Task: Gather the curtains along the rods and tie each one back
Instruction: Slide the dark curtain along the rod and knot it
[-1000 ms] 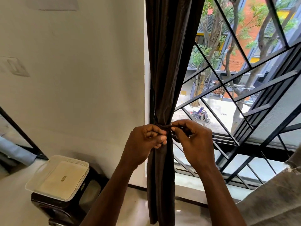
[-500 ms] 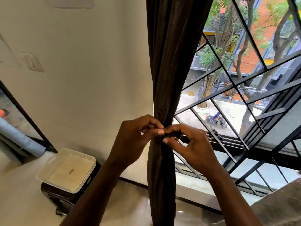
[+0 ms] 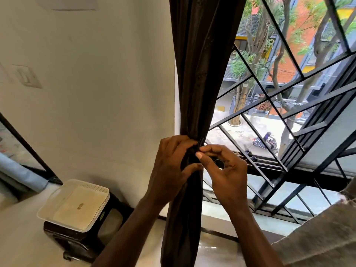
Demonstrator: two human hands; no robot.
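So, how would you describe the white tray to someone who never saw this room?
Start at the dark curtain by the window and look down to its left. The white tray lies there on a dark stool, the only pale, perforated-edged thing near the floor.

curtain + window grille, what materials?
Curtain: dark brown woven fabric, probably synthetic, with a slight sheen along its soft vertical folds. Grille: likely black-painted metal, given its thin, straight, rigid bars and matte finish.

Left hand [image 3: 171,166] and right hand [image 3: 224,170] raised together, fingertips pinched, forearms extended
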